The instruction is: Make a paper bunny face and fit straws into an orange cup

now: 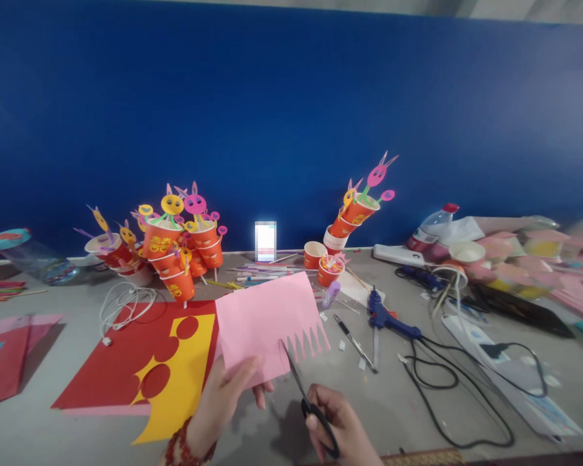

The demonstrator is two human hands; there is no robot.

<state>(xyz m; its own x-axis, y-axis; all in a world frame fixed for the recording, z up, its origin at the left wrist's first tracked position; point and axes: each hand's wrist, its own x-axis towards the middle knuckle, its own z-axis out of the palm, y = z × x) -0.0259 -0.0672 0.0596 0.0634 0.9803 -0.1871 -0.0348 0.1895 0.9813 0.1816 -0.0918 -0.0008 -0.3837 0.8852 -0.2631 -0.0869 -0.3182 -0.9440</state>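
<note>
My left hand pinches the lower edge of a pink paper sheet and holds it up over the table. The sheet's right edge has several pointed slits cut into it. My right hand grips black scissors, its fingers through the handles. The blades point up and left and meet the paper's lower edge beside the slits. A red bead bracelet circles my left wrist.
Red paper and a yellow sheet with round holes lie at left. Decorated orange paper cups stand at the back. A blue glue gun and its black cable, a power strip and paper piles lie at right.
</note>
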